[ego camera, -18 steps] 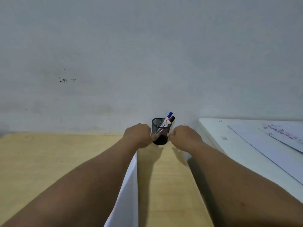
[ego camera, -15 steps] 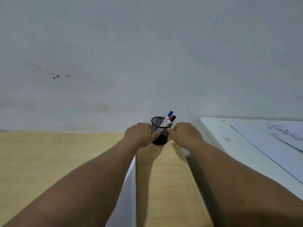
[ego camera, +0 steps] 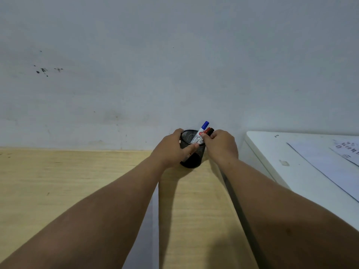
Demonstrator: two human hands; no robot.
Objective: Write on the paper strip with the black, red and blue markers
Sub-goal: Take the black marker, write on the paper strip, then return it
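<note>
Two forearms cross my paper strip; beyond, left hand wraps the mesh cup, right hand pinches a marker there, red or black, can't tell; blue marker stands clear. Risk: lifting crookedly tips cup.

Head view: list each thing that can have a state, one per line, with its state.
Mesh cup: upright on the wooden table, gripped by the left hand.
Blue marker: capped, leaning in the cup.
Red marker: capped, in the cup.
Right hand: fingers pinching the marker tops.
Paper strip: flat, untouched.
</note>
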